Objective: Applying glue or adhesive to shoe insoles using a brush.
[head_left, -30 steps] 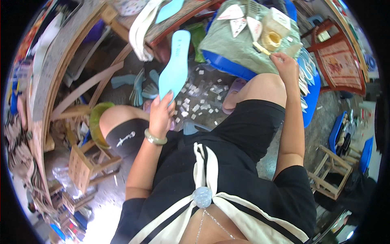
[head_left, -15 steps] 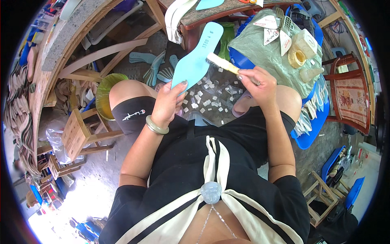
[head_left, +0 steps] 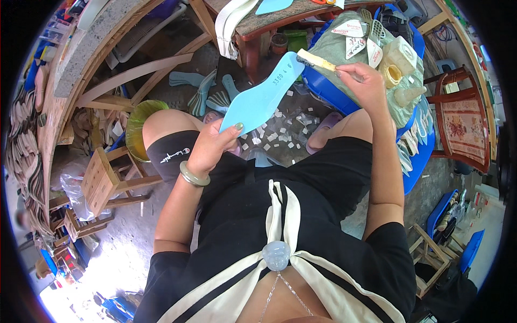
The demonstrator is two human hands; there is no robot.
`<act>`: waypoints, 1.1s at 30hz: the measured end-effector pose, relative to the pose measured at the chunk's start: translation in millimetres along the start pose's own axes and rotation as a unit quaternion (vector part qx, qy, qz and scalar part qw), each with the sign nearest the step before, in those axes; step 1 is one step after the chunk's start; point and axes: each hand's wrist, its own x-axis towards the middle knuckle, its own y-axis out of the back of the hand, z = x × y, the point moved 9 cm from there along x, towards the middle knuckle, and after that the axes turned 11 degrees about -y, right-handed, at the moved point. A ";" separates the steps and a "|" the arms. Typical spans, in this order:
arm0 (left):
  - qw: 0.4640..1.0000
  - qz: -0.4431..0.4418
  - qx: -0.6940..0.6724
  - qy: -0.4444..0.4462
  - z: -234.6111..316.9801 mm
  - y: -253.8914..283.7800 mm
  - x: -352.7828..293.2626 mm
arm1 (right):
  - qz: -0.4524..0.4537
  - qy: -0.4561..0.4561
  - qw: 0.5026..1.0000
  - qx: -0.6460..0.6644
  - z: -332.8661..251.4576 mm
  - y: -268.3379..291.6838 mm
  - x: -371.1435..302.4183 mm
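Observation:
A light blue insole board (head_left: 257, 103), shaped like a shoe sole with dark markings near its narrow far end, is tilted in front of me. My left hand (head_left: 212, 141) pinches its wide near end, thumb on top. In my right hand (head_left: 368, 85) is a pale-handled brush (head_left: 319, 60), gripped by the end of its handle. The dark bristles of the brush meet the narrow far end of the insole, or hover just over it; I cannot tell which. An open yellow-rimmed jar (head_left: 392, 73) stands to the right of my right hand.
Green plastic sheeting (head_left: 344, 64) covers a blue tub at the right, with white cards and a clear bottle (head_left: 409, 96) on it. Several blue insoles (head_left: 202, 92) lie on the floor among white scraps. Wooden stools (head_left: 102, 180) stand left; a wooden chair (head_left: 464, 116) stands right.
The brush has moved right and away from me, from the insole's middle to its far tip. The insole has swung over, its far end now further right and lower. My left hand dropped slightly.

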 end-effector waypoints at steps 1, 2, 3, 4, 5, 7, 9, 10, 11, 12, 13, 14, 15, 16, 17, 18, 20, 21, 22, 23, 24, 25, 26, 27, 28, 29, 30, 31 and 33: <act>1.000 -0.008 0.005 0.012 -2.2 -1.1 -0.4 | -0.026 0.019 0.999 -0.015 -3.5 -2.4 2.1; 1.000 -0.008 0.005 0.012 -2.3 -1.7 -0.4 | -0.026 0.019 0.999 -0.015 -5.9 0.2 5.0; 1.000 -0.011 0.008 0.015 -2.8 -2.6 -0.5 | -0.042 0.060 0.997 -0.033 -16.5 -0.5 5.4; 1.000 -0.013 0.011 0.018 -3.3 -3.6 -0.7 | -0.058 0.101 0.992 -0.051 -26.5 -1.7 5.0; 1.000 -0.013 0.011 0.019 -3.1 -4.7 -0.6 | -0.058 0.100 0.992 -0.051 -28.8 0.5 8.0; 0.998 -0.027 0.050 0.023 -3.4 -8.1 0.7 | -0.106 0.172 0.976 -0.077 -44.1 -5.7 4.7; 0.998 -0.020 0.060 0.022 -5.6 -8.1 1.3 | -0.133 0.207 0.966 -0.075 -59.2 -9.7 2.0; 0.997 -0.015 0.071 0.020 -6.5 -7.7 1.6 | -0.159 0.241 0.954 -0.074 -66.8 -16.0 -3.1; 0.997 -0.014 0.071 0.022 -6.3 -9.1 2.2 | -0.161 0.240 0.954 -0.073 -67.4 -19.1 -3.6; 0.997 -0.013 0.069 0.024 -5.0 -10.9 2.7 | -0.168 0.261 0.948 -0.066 -70.6 -23.1 -6.7; 0.997 -0.012 0.066 0.027 -5.1 -12.3 2.8 | -0.174 0.282 0.942 -0.059 -73.9 -27.7 -10.5; 0.997 -0.011 0.067 0.027 -5.4 -14.2 4.2 | -0.174 0.283 0.942 -0.058 -75.2 -31.8 -12.7; 0.996 -0.007 0.082 0.026 -5.8 -14.8 5.6 | -0.180 0.283 0.941 -0.036 -77.5 -36.8 -17.8; 0.995 -0.003 0.097 0.025 -6.3 -14.9 7.0 | -0.186 0.283 0.941 -0.015 -79.8 -42.4 -23.1; 0.995 -0.002 0.098 0.025 -8.9 -13.8 9.1 | -0.183 0.283 0.941 0.008 -81.7 -49.0 -27.2; 0.993 -0.003 0.113 0.028 -12.7 -11.8 10.6 | -0.183 0.283 0.941 0.008 -83.8 -57.3 -31.3; 0.991 -0.005 0.127 0.030 -18.0 -10.8 11.9 | -0.190 0.285 0.938 0.045 -89.2 -69.4 -39.5; 0.990 0.002 0.139 0.021 -17.8 -9.9 12.8 | -0.196 0.265 0.942 0.059 -89.4 -74.5 -42.7; 0.988 0.010 0.151 0.011 -16.5 -8.6 13.4 | -0.196 0.265 0.942 0.059 -89.9 -79.9 -46.4; 0.988 0.009 0.151 0.012 -15.9 -8.6 13.0 | -0.194 0.251 0.946 0.072 -87.7 -84.0 -48.5; 0.987 0.010 0.157 0.012 -14.2 -8.1 12.3 | -0.191 0.236 0.949 0.084 -85.9 -85.5 -49.1; 0.987 0.012 0.162 0.012 -13.2 -7.2 11.4 | -0.193 0.222 0.953 0.068 -83.8 -84.6 -48.2; 0.987 0.011 0.163 0.012 -13.0 -6.3 10.1 | -0.192 0.221 0.954 0.067 -79.3 -82.5 -46.4; 0.987 0.009 0.161 0.014 -13.0 -4.6 8.1 | -0.174 0.223 0.957 0.059 -72.9 -78.1 -41.3; 0.987 0.006 0.159 0.016 -12.8 -2.8 5.8 | -0.155 0.226 0.961 0.051 -67.5 -72.9 -37.0; 0.987 0.004 0.158 0.016 -10.9 -2.2 4.2 | -0.142 0.202 0.968 0.053 -61.1 -65.9 -31.6; 0.990 0.006 0.142 0.018 -7.7 -2.0 2.3 | -0.140 0.167 0.976 0.012 -48.9 -61.3 -24.0; 0.992 0.007 0.126 0.020 -5.7 -1.7 0.4 | -0.118 0.155 0.981 0.014 -38.4 -55.0 -18.0; 0.992 0.002 0.126 0.024 -4.5 -0.1 -3.6 | -0.095 0.144 0.985 0.015 -23.5 -47.7 -9.5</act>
